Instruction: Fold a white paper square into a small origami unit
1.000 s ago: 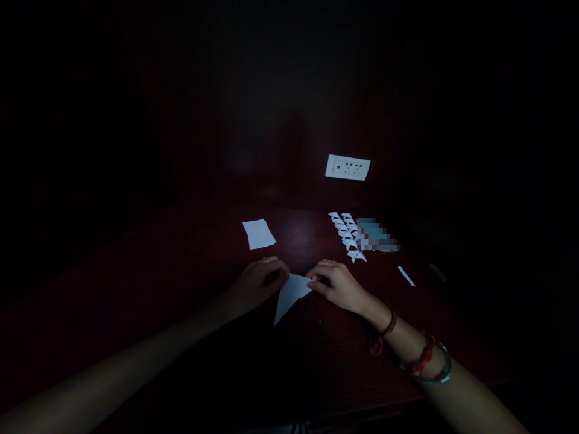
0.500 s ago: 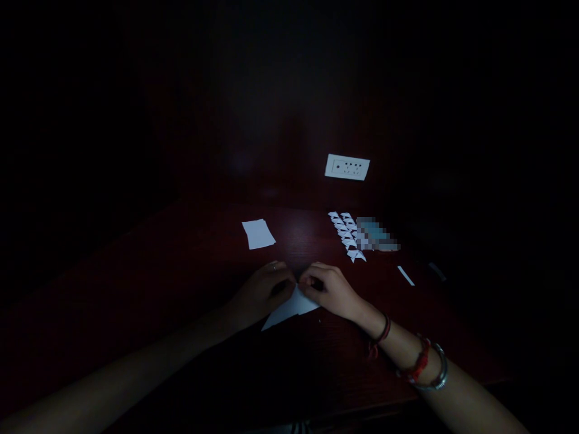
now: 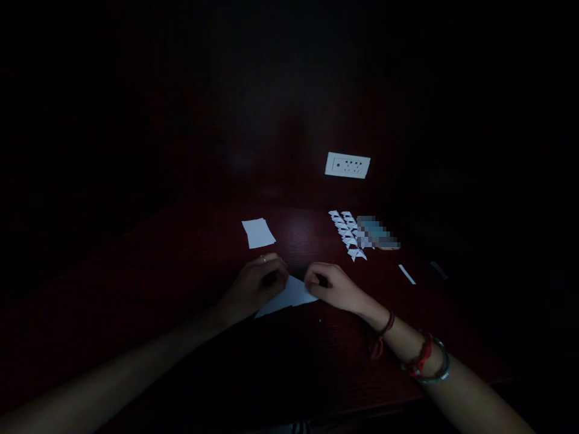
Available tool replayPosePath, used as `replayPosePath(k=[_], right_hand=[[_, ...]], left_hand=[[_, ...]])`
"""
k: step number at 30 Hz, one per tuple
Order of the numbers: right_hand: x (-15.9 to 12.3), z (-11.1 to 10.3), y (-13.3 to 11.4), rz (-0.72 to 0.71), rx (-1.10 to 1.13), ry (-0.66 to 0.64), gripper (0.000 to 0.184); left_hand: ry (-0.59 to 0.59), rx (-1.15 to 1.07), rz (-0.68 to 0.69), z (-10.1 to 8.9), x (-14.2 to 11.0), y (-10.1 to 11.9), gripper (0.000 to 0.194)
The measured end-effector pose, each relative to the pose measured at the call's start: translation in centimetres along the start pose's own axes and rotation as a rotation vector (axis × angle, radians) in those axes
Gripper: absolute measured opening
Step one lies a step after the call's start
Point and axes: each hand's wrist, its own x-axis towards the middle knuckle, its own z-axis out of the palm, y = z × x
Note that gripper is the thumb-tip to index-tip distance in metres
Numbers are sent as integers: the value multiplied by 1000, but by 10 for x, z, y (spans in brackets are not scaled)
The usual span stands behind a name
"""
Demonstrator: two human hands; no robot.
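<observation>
A white sheet of paper [image 3: 294,292], folded to a pointed shape, lies between my two hands near the middle of the dark red table [image 3: 190,256]. My left hand [image 3: 260,280], a ring on one finger, pinches its upper left part. At the paper's right side, my right hand [image 3: 332,286] is closed on the edge with thumb and fingers. Both hands hide parts of the paper, so the folds under the fingers cannot be made out.
Behind my left hand lies a small stack of white paper [image 3: 259,233]. Several folded paper pieces [image 3: 346,232] stand in rows at the back right, beside a blurred-out flat object [image 3: 380,232]. A paper strip [image 3: 407,274] lies farther right. A socket plate [image 3: 347,165] is on the wall.
My hands have moved apart, the left one leftward and the right one slightly right. More of the paper's upper part now shows between them.
</observation>
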Motion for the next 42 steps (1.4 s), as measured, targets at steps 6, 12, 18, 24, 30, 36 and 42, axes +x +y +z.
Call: replayPosePath(k=[6,12,18,24,30,36,42], right_hand=[[-3,-10,14,32,-141,56,12],[-5,-20,25,84,-252,246,9],[-9,-16,25,-2,-228,-22,13],[-12,-10,20,3,-221,-190,19],[-12,0,17,127,-220,-140,7],[-10,2,11,189,-162,-134,14],[-10,3,10,148,-141,-145,23]], left_hand=[[178,107,-8,-27,-2,-18,15],[184,365,331,-24,-17,-20,9],[-439,235,404,3,-23,-2,14],[-299,-69,67,2,-14,-21,16],[-148,16,-59,20,-10,-34,23],[-254,23,-87,16,-6,-16,14],[-252,18,-99,13,-4,-12,15]])
